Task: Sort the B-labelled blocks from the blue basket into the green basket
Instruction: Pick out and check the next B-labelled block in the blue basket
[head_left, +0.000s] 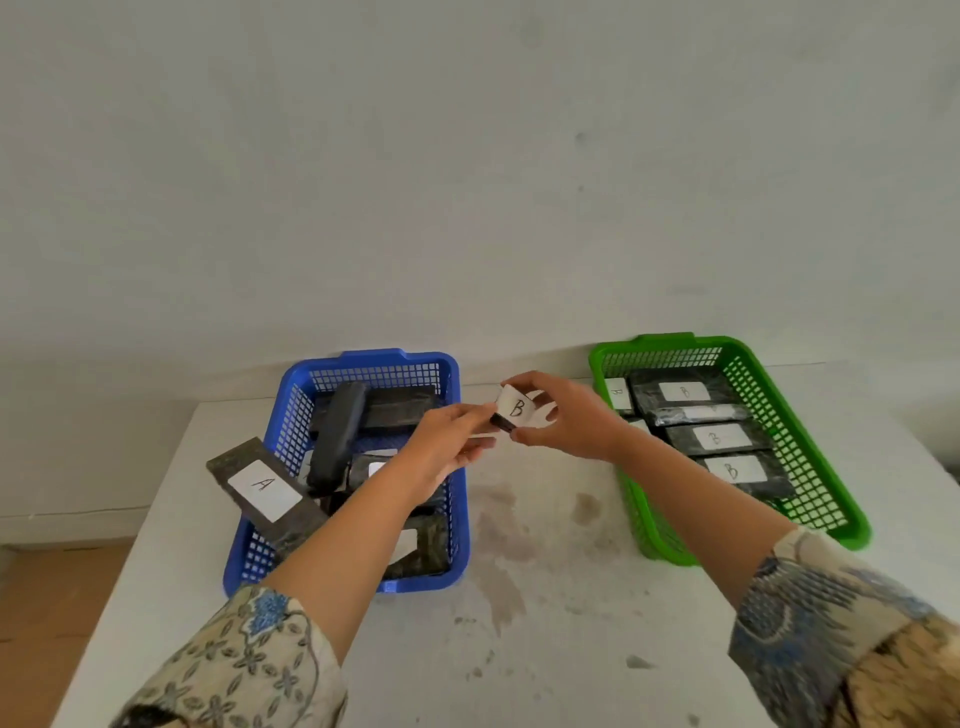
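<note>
The left hand (451, 441) and right hand (569, 422) are pinching the B block (513, 412) just right of the blue basket (374, 358), label facing the camera, long axis unclear. An A block (265, 491) is leaning over that basket's left rim.

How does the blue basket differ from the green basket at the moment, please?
The blue basket sits left on the table, the green basket right. Blocks in the blue basket lie jumbled, an A-labelled block tilted over its rim; those in the green basket lie flat in a row, B labels showing. Both are meshed plastic baskets.
</note>
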